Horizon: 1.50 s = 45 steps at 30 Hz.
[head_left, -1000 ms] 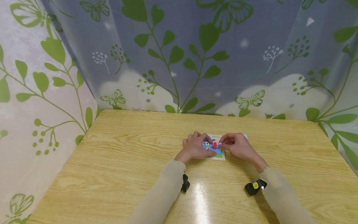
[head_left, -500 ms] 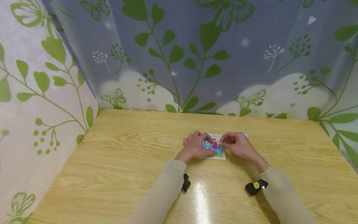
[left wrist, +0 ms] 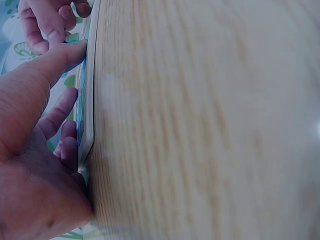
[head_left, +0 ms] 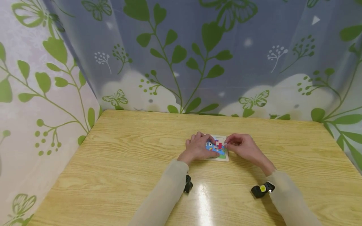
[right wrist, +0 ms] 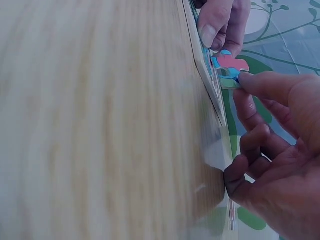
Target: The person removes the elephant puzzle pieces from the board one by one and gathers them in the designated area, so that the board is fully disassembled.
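Observation:
A small jigsaw puzzle board (head_left: 227, 158) with a pale rim lies flat on the table, its picture a blue cartoon creature with big eyes. My left hand (head_left: 196, 148) rests over its left part, fingers spread, thumb along the near side. The left wrist view shows thumb and fingertips pressing on the board's top. Just off the board's right edge, my right hand (head_left: 244, 147) pinches a puzzle piece between thumb and index finger. In the right wrist view this puzzle piece (right wrist: 231, 64), pink, blue and green, is tilted up over the board. My left palm hides the board's left part.
The wooden table (head_left: 127, 175) spreads all round the board. A patterned curtain (head_left: 181, 62) hangs along its far edge and another on the left. A thin, clear glossy edge (right wrist: 232, 210) shows below the right hand in the right wrist view.
My right hand has moved slightly right with the pinched piece, uncovering more of the board's right edge. The left hand has stayed in place on the board.

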### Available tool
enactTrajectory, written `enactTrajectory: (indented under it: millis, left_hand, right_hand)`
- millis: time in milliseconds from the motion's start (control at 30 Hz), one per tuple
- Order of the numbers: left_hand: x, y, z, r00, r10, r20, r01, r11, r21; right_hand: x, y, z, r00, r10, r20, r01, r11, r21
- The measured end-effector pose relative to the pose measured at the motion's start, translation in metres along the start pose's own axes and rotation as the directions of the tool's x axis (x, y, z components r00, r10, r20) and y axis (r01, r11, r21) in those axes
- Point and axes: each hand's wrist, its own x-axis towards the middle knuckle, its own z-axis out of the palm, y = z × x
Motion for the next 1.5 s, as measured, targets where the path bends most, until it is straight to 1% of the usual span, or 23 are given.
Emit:
enactTrajectory:
  millis: [300,500,733,1133,1500]
  left_hand:
    - [-0.003,0.003,-0.001,1.0,0.006,0.005,-0.005,1.0,-0.011]
    - [-0.003,0.003,-0.001,1.0,0.008,0.003,-0.008,1.0,-0.01]
    - [-0.004,0.002,-0.002,1.0,0.006,0.006,-0.006,1.0,-0.009]
    - [-0.004,0.001,-0.002,1.0,0.014,0.01,-0.014,1.0,-0.013]
    - [-0.005,0.002,-0.003,1.0,0.015,0.014,-0.015,1.0,0.001]
  right_hand:
    - [-0.005,0.006,-0.008,1.0,0.012,-0.007,-0.012,1.0,0.022]
    - [-0.01,0.009,-0.015,0.999,0.015,-0.03,-0.015,1.0,0.002]
    - [-0.018,0.014,-0.025,0.998,0.049,-0.043,-0.05,0.999,-0.013]
    - [-0.032,0.028,-0.044,0.994,0.065,-0.085,-0.069,0.997,-0.038]
    - [-0.042,0.039,-0.064,0.991,0.008,-0.135,-0.02,0.996,-0.087]
